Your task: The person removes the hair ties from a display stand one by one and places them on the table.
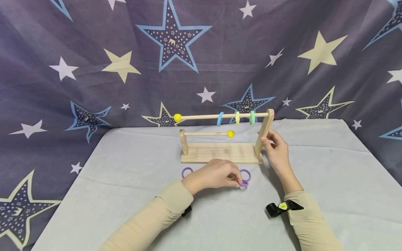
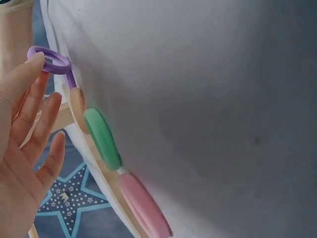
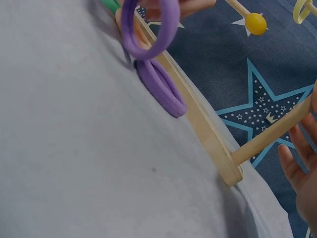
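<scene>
My left hand (image 1: 216,174) pinches a purple hair tie (image 2: 58,67) between thumb and index finger, its other fingers loosely spread. Another purple hair tie (image 3: 161,89) lies on the cloth just beneath. Along the front of a wooden stand (image 1: 220,158) lie an orange-tan hair tie (image 2: 78,110), a green one (image 2: 102,139) and a pink one (image 2: 143,206); my left arm and hand cover these in the head view. My right hand (image 1: 277,151) holds the stand's tall right upright (image 1: 264,132), thumb at the front edge and fingers behind.
On the stand's upper rod (image 1: 201,117) hang a blue tie (image 1: 220,119), a yellow tie (image 1: 237,118) and a green tie (image 1: 252,118). The lower rod (image 1: 204,134) is bare. Both rods end in yellow balls. One purple tie (image 1: 187,171) lies at the left. A star-patterned curtain (image 1: 176,87) hangs behind.
</scene>
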Demonstrator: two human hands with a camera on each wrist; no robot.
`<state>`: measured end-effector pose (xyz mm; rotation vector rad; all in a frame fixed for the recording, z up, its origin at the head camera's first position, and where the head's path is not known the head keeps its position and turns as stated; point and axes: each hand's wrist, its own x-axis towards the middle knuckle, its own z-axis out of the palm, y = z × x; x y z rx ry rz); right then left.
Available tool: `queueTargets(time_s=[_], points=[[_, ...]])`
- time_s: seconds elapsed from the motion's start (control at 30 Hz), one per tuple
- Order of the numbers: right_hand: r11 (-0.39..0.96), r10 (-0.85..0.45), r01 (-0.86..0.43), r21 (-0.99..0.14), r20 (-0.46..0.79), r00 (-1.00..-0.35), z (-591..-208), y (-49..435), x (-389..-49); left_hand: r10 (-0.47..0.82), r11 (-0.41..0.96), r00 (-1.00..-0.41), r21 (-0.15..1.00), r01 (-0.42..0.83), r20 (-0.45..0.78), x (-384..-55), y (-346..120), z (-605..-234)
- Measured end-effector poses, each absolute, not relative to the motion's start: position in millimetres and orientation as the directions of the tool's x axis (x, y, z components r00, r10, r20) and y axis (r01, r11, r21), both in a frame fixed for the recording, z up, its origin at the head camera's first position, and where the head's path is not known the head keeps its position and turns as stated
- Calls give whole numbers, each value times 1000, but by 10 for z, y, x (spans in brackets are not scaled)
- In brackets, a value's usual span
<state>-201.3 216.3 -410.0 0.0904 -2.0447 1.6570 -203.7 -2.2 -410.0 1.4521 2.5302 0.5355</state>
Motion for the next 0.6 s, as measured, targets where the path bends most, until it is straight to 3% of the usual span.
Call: queueTargets(time_s=[0.6], points=[[254,250,-367,-895,428,-869,-4125,2171,-2028,858,474,-513,398,786,-9,-2040,17,-4156]])
